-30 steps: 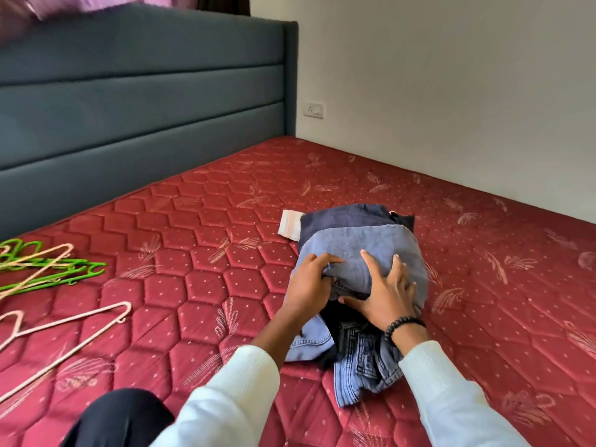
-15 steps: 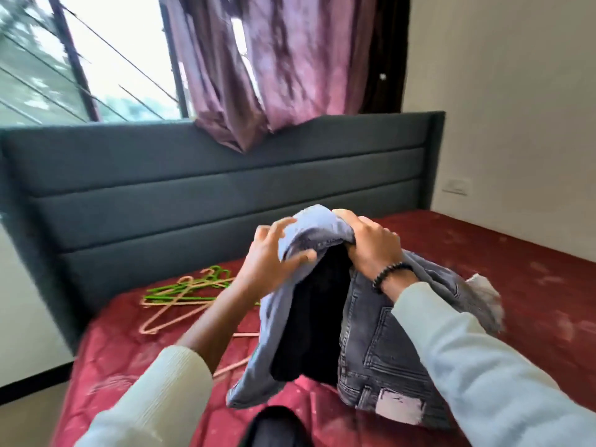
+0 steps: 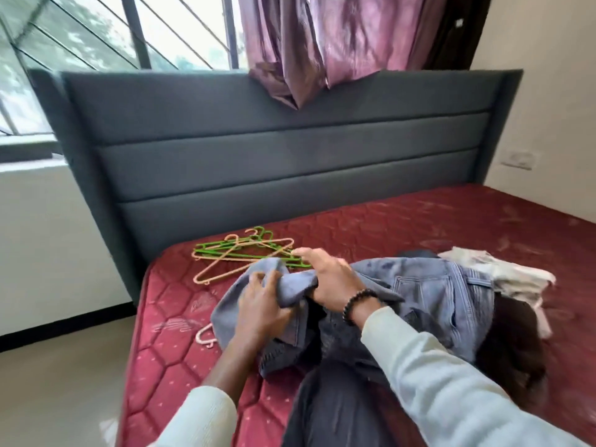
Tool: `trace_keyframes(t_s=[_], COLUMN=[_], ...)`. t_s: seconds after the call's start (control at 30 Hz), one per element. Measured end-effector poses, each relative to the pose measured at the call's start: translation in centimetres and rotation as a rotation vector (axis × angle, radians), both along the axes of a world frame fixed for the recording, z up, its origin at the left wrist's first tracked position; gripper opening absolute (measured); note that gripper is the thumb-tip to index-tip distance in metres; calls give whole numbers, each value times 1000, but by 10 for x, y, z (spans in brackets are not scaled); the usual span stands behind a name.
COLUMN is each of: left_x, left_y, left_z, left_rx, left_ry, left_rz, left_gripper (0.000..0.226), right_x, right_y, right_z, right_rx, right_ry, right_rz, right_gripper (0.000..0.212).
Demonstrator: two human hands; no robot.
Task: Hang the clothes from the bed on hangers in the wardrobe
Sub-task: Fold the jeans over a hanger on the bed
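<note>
Both hands work a bundle of denim near the middle of the bed point(image 3: 451, 221). The left hand point(image 3: 258, 304) grips a light blue garment point(image 3: 283, 282) by a bunched fold, fingers curled into the cloth; the right hand point(image 3: 332, 279) clutches the same fold from above, a bead bracelet on its wrist. Under and at three o'clock of that piece lie the darker jeans point(image 3: 432, 291), and at three o'clock of those a pale folded cloth point(image 3: 503, 275) rests on the mattress.

The step in hand looks like separating one garment from the pile, the first part of getting it onto a hanger. Nothing is hung yet, and the wardrobe is out of view.

The hangers point(image 3: 245, 253), green and beige, lie in a loose tangle at eleven o'clock of the hands, just beyond the right hand's fingertips. The next move probably calls for pulling the blue piece free of the jeans, shaking it open to find its waist or shoulders, then freeing one hand to draw out a single hanger.
</note>
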State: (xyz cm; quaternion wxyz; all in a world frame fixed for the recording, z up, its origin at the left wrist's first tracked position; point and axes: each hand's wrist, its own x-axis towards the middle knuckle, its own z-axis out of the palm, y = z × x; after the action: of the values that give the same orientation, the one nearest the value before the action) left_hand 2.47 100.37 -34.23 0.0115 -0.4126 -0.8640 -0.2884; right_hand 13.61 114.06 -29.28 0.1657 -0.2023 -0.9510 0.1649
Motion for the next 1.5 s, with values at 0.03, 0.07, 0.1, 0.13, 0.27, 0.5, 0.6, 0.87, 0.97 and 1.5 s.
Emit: trace_keyframes(t_s=[0.03,0.07,0.1,0.13,0.27,0.5,0.6,0.87,0.97,1.5], left_x=[-4,-8,-15,-20,-52,-68,-33,-34,-69,-106], left_y=[0,0,-3,-6,-20,-5,13,27,-21,-135], left_z=[-2,-4,-4,0,6,15,45,74,53,-71], left_rx=[2,-16,-32,-43,49,150,221,249,335,807], left_ry=[15,10,4,6,-56,-179,30,19,-220,-765], left_rz=[-15,-41,-72,-110,-185,-102,-227,192,421,821], left_gripper=[74,71,68,66,66,55,91,65,46,60], right_x=[5,14,24,36,79,75,43,-30,-17,-95], right_y=[6,16,25,37,82,98,83,30,58,23], right_z=[-4,-10,-14,-18,-46,-30,25,87,53,-129], right_rx=[16,-3,-56,-127,-194,78,138,-331,-319,-553], right_ry=[-7,-55,-131,-229,-528,-356,-122,201,198,-572], right_rz=[-63,-131,-165,-162,-117,-312,-328,207,63,104], right_gripper=[76,84,95,106,119,36,31,48,48,69])
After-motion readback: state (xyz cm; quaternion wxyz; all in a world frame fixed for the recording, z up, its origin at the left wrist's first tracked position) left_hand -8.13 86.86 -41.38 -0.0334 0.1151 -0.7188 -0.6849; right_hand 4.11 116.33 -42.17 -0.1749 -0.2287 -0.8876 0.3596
